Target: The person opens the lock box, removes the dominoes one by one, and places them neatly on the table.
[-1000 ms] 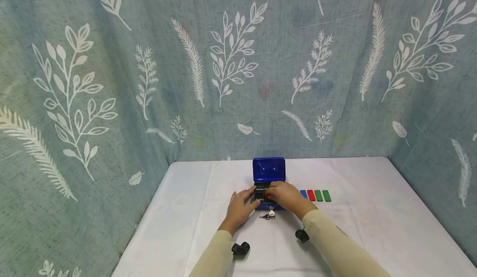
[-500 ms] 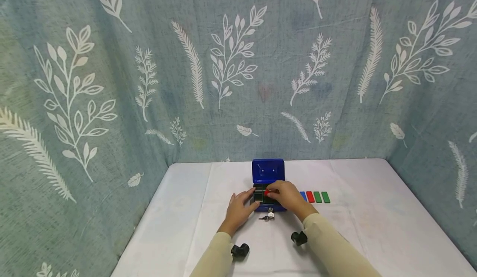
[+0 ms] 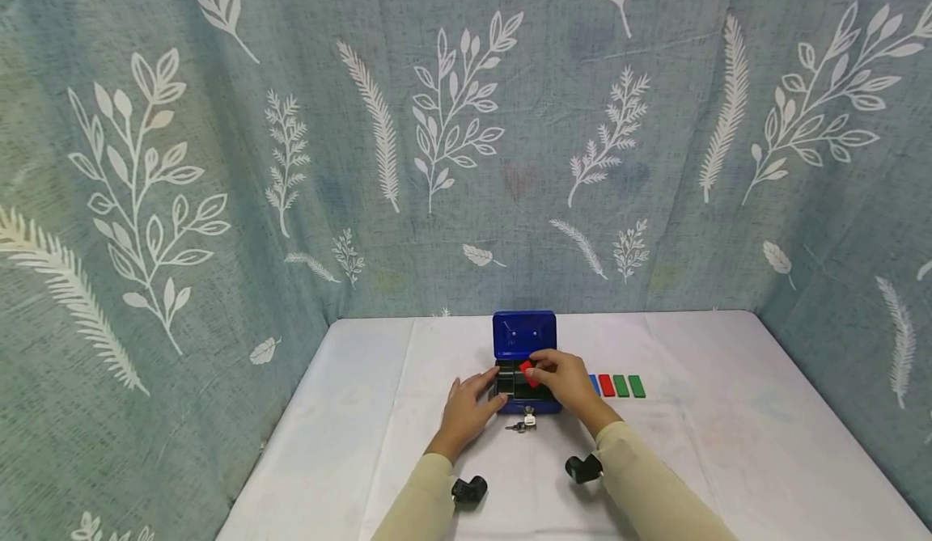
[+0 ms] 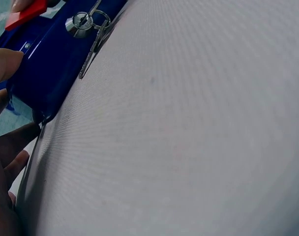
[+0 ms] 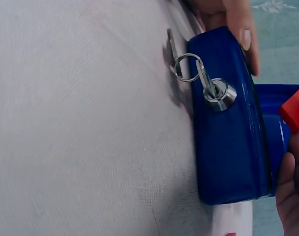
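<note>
A blue cash box stands with its lid raised and a black divided tray inside. My right hand pinches a small red block between thumb and fingers, over the tray's right part. In the right wrist view the red block is tilted and above the box rim. My left hand rests at the box's left side, fingers spread, the thumb at the rim near the front corner. A key on a ring sits in the front lock.
To the right of the box lies a row of blocks: a blue block, partly behind my hand, a red block and two green blocks. A white cloth covers the table; a leaf-patterned curtain hangs behind it.
My right hand has lifted the red block from low in the tray and drawn it slightly to the right; more of the block shows. The left hand has stayed at the box.
</note>
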Available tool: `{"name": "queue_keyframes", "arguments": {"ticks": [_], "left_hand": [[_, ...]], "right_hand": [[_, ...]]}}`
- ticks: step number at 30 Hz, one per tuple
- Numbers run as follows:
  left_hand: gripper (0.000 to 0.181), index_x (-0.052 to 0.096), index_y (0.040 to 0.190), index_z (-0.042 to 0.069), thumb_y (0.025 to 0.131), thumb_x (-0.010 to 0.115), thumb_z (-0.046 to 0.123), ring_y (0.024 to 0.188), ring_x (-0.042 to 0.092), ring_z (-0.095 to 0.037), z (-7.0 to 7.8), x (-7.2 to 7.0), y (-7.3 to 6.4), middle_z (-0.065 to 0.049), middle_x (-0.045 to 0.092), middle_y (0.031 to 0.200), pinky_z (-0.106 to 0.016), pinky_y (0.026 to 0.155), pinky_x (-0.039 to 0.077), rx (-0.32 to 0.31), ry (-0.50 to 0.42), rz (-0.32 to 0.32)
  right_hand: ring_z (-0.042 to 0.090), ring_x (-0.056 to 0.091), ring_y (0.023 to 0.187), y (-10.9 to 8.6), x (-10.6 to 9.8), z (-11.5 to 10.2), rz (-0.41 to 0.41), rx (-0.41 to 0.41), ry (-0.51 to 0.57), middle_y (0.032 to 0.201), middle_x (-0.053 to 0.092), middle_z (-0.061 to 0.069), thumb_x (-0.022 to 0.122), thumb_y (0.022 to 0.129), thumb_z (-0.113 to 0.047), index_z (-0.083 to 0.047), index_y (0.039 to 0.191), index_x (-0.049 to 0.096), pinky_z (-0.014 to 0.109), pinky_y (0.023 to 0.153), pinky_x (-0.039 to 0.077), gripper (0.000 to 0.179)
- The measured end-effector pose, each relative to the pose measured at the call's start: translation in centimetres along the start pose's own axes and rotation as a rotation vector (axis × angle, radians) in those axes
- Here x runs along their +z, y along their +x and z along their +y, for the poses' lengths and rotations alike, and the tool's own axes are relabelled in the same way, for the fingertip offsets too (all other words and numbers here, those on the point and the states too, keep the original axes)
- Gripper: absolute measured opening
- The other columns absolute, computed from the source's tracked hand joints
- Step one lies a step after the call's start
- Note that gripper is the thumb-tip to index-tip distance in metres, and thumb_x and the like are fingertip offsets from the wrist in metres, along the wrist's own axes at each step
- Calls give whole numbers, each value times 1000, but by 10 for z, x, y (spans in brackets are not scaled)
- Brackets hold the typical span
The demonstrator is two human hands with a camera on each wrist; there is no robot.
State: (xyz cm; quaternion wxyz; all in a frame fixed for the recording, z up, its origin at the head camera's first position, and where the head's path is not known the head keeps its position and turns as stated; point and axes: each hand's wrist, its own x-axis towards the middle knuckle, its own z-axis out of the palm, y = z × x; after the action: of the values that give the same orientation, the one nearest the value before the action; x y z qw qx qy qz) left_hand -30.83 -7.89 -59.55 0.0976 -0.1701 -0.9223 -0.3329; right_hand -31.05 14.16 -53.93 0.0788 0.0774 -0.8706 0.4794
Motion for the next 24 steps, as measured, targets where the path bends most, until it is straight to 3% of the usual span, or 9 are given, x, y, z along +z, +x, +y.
{"name": "queue_keyframes", "arguments": {"ticks": [8, 17, 24], "left_hand": [[60, 52, 143, 29, 89, 60, 55, 129, 48, -22, -2, 2, 2, 2, 59, 134, -53, 116, 13, -13, 8, -5], [58, 53, 141, 28, 88, 62, 51, 128, 49, -24, 1, 0, 2, -1, 59, 135, -53, 116, 13, -10, 3, -2], [58, 54, 141, 28, 88, 63, 50, 128, 49, -25, 3, -2, 1, -1, 58, 135, -52, 116, 13, -23, -5, -7]], "right_hand": [[15, 61, 80, 0, -4, 0, 8, 93, 144, 84, 67, -2, 77, 85, -18, -8, 109, 72, 31, 70, 54, 27], [21, 63, 83, 3, -10, 3, -29, 221, 404, 92, 65, 8, 75, 87, -15, -3, 117, 68, 35, 72, 59, 34], [20, 62, 79, 5, -9, 5, -15, 281, 440, 95, 65, 9, 75, 86, -16, -3, 117, 68, 34, 66, 58, 34]]}}
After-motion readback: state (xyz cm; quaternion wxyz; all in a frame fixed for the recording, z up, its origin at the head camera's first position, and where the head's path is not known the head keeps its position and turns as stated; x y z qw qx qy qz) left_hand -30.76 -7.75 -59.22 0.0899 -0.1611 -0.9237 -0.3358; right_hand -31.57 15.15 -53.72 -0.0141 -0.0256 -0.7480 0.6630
